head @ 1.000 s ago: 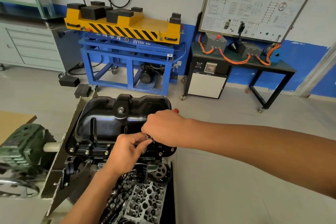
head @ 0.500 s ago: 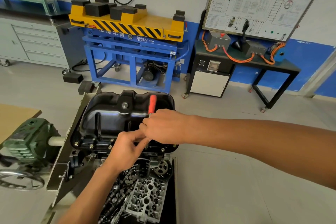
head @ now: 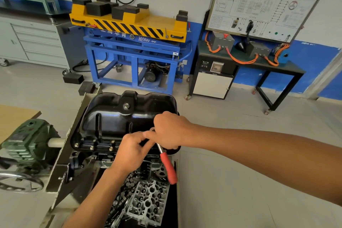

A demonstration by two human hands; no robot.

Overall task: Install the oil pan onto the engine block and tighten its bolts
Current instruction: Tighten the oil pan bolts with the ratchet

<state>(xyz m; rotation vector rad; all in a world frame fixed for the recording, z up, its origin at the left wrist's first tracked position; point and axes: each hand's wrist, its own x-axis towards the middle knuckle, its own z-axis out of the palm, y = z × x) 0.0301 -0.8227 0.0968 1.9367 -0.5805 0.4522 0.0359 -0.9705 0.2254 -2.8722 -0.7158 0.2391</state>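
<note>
The black oil pan (head: 118, 116) sits on the upturned engine block (head: 103, 155), with bolts (head: 92, 147) showing along its near flange. A ratchet with a red handle (head: 168, 167) stands over the flange's near right part, its handle pointing down and toward me. My right hand (head: 172, 130) curls round the ratchet's head end. Beside it, my left hand (head: 132, 151) pinches at the ratchet head with its fingertips; the socket and the bolt under it are hidden.
A green gearbox (head: 26, 146) with a handwheel (head: 18, 183) holds the engine stand at the left. A cylinder head (head: 148, 201) lies below the block. Behind stand a blue-and-yellow lift cart (head: 133, 46), a grey drawer cabinet (head: 35, 42) and a black table (head: 259, 65) with a training board.
The ratchet's red handle has swung from pointing away over the pan to pointing down toward me. Both hands stayed at the ratchet head.
</note>
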